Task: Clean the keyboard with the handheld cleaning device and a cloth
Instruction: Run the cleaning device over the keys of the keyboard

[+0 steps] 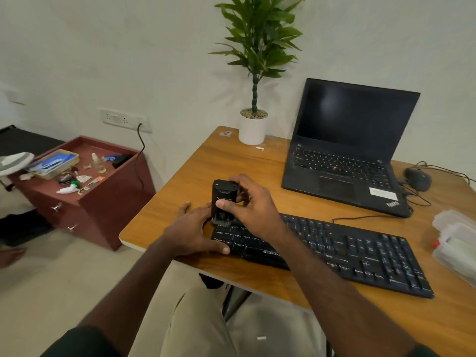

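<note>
Item: keyboard (334, 251), black, wired. It is laid on the wooden worktop (180, 176) with its long axis running from near-left to right and slightly nearer at the right end; its cable is led away toward the far side.

Item: handheld cleaning device (223, 199), black, box-shaped. It is held upright over the keyboard's far-left corner, brush end down and apparently touching the keys.

Item: right hand (247, 202). Its grip is closed around the device from the right, thumb across the front face.

Item: left hand (195, 228). It is laid flat with fingers straight, nothing held, and the keyboard's left edge is pressed and steadied by it.

Relation noted: almost the whole keyboard lies to the right of the device, so the coming pass is judged to be drawn rightward along the long axis, by the right hand, which is nearer.

Item: cloth. None can be identified in view.

Other: laptop (345, 161), open, screen dark, at the far right.
</note>
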The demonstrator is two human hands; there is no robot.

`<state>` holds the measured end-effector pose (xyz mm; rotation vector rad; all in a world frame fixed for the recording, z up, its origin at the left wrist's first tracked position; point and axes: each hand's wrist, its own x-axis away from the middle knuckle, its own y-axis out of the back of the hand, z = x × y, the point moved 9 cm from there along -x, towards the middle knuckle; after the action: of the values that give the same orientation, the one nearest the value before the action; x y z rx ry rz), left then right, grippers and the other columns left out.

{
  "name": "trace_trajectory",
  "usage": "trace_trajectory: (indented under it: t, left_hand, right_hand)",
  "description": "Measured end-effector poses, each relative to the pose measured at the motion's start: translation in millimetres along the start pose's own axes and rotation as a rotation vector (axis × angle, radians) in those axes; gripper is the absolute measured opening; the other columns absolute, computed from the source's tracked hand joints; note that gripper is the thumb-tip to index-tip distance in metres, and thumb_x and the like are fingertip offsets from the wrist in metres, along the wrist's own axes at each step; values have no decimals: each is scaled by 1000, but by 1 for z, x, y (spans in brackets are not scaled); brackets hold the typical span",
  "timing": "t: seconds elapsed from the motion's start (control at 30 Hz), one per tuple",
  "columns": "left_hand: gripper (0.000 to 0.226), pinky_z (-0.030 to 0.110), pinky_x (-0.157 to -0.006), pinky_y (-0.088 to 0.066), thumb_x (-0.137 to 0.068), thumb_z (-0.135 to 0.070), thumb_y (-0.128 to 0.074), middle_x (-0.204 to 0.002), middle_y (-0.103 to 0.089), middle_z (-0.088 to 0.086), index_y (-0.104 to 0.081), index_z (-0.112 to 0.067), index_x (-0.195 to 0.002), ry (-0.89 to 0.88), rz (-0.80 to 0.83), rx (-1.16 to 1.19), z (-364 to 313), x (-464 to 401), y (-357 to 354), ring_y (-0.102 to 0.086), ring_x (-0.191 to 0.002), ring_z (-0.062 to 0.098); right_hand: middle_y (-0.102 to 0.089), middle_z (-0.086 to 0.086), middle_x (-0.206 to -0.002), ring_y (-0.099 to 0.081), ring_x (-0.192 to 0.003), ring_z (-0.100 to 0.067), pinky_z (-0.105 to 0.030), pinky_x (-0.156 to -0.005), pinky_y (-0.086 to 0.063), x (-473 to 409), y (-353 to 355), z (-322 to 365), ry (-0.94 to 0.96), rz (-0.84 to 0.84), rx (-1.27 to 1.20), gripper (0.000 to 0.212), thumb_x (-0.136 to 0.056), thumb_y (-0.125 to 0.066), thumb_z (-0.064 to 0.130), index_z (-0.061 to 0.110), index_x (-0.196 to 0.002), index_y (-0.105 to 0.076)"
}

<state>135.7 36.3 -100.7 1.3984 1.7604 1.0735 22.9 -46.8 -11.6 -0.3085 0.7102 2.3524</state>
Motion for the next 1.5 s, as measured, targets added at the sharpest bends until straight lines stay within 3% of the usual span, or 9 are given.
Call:
trace_trajectory:
  t: [0.17,0.33,0.6,0.83,0.97,1.07,1.2,1.33,1.5]
  left_hand:
    - [125,47,-124,5,-45,-104,-48,-153,-44,-11,-36,-36,-149,-17,-4,21,-2,0,2,-33,-144,6]
    - [137,47,-123,12,-44,-105,-45,-166,-21,-3,-17,-36,-158,13,43,-19,4,-1,-3,-14,-152,8]
    - [128,45,-124,9,-47,-105,-43,-158,-39,-6,-31,-31,-151,-1,30,-8,-4,1,0,-28,-146,8]
    - [137,47,-123,13,-45,-106,-42,-168,-12,-3,-6,-38,-159,44,78,-56,5,-1,-5,-11,-153,12]
    - [132,48,-123,12,-47,-106,-41,-165,-23,-5,-20,-35,-156,9,69,-35,-1,-2,-3,-15,-151,8]
    - [128,48,-123,10,-48,-105,-42,-162,-31,-5,-27,-35,-153,5,53,-20,-1,-1,-2,-20,-150,8]
    - [136,42,-122,15,-44,-106,-42,-168,-14,-3,-10,-39,-158,48,71,-33,3,1,-4,-9,-153,12]
    - [135,43,-122,16,-43,-107,-42,-168,-11,-3,-2,-46,-157,60,90,-36,3,0,-4,-8,-153,14]
    - [133,46,-123,14,-48,-105,-42,-168,-11,-2,-1,-42,-157,49,93,-57,3,0,-6,-8,-153,12]
  right_hand:
    - [-69,7,-104,-64,-92,-10,-34,-80,-57,0,-12,-9,11,71,67,36,-86,-79,32,26,-118,-64]
    - [-67,9,-95,-58,-79,-3,-15,-68,-46,-6,8,-13,-13,98,95,29,-84,-81,27,24,-110,-67]
    - [-67,-2,-97,-61,-83,-17,-40,-75,-56,-8,-18,-17,-3,83,28,35,-85,-78,32,27,-117,-64]
    - [-66,-1,-90,-55,-74,-4,-21,-68,-47,-12,10,-23,-30,107,-5,26,-83,-81,21,18,-106,-68]
    - [-64,-4,-90,-55,-75,-10,-27,-68,-50,-16,4,-15,14,28,-42,30,-84,-79,26,18,-110,-67]
    - [-67,-1,-96,-58,-78,-11,-33,-72,-54,-10,-10,-19,14,76,-3,35,-84,-78,30,20,-116,-67]
    - [-68,1,-93,-57,-75,-1,-17,-69,-47,-9,6,-28,-34,110,-32,30,-84,-81,20,16,-112,-70]
    - [-68,-1,-92,-63,-83,-12,-24,-72,-51,-14,28,-29,-37,73,-91,24,-81,-81,18,12,-102,-70]
    - [-65,1,-94,-58,-79,-20,-28,-69,-49,-9,22,-22,36,6,-82,30,-83,-79,27,14,-108,-68]
